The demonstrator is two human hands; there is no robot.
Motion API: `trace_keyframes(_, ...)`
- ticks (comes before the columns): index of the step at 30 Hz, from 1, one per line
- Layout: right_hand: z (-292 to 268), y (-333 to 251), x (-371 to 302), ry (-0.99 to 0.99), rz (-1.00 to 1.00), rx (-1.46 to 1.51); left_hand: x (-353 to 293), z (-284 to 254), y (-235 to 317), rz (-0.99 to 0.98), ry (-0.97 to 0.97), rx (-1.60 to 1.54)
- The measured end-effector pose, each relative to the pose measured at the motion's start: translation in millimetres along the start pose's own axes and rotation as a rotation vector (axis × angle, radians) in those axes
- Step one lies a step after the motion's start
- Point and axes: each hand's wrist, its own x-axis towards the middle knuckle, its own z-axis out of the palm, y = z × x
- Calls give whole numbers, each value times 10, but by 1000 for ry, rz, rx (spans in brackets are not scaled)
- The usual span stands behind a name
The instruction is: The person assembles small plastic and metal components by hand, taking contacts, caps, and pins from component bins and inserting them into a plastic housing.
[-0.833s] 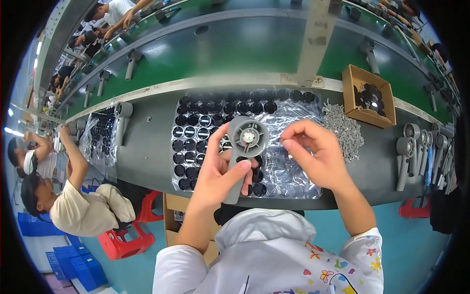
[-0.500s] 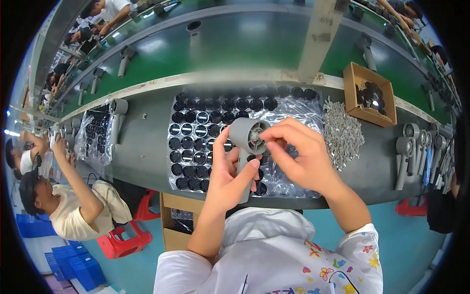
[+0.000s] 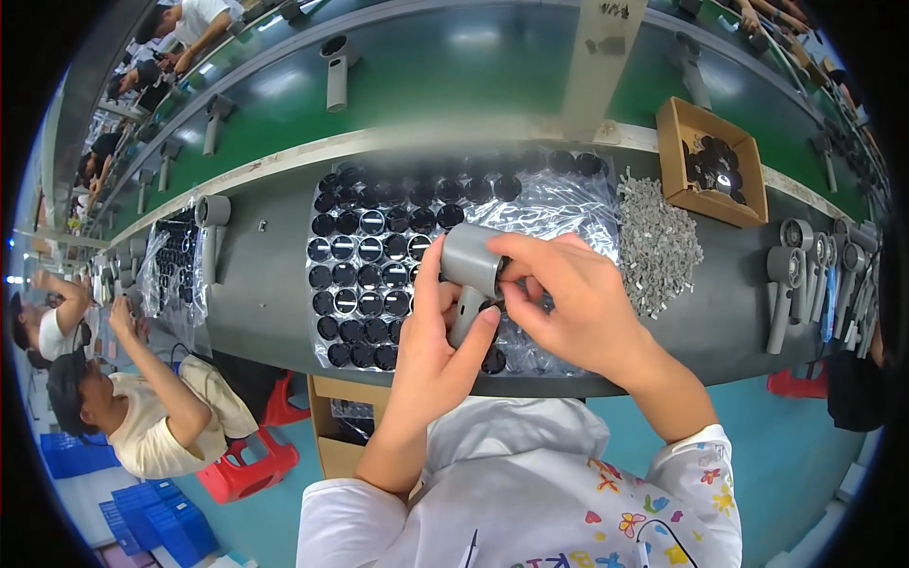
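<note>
A grey handheld fan (image 3: 471, 260) is held up over the bench, its round head tilted and its open face turned toward the right. My left hand (image 3: 431, 355) is wrapped round its handle and lower head, thumb along the front. At the head's open side, my right hand (image 3: 582, 298) has its fingertips bent against the rim and into the opening. Whatever those fingertips pinch is hidden. Under both hands lie rows of round black caps (image 3: 345, 275) on clear plastic film (image 3: 568, 204). To the right of the film is a heap of small grey pieces (image 3: 653, 251).
A cardboard box (image 3: 712, 210) with black round parts stands at the back right. More grey fans (image 3: 780, 303) stand at the far right, and one fan (image 3: 210, 237) at left. Behind runs a green conveyor (image 3: 454, 85) carrying fans. A co-worker (image 3: 156, 407) sits at left.
The fan's head has turned so its open face and inner hub no longer show. My right fingers have shifted onto the rim. A fan on the conveyor has moved left.
</note>
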Motion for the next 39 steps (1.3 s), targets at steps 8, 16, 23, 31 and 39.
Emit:
trace_keyframes(8,188,12,-137,67,-70,-94,-21,-3,1,9,36,25)
trace_keyframes(16,117,-111,-162,-259,-142,6,-21,-123,-51,-15,77,-90)
trace_keyframes(23,147,-24,-94,-37,-136,168,16,-201,-195,-45,12,-646)
trace_keyframes(31,53,-43,-244,-649,-365,-9,114,-228,-325,-71,113,-661)
trace_keyframes(39,147,-29,-274,-664,-248,-8,103,-228,-345,-63,97,-666)
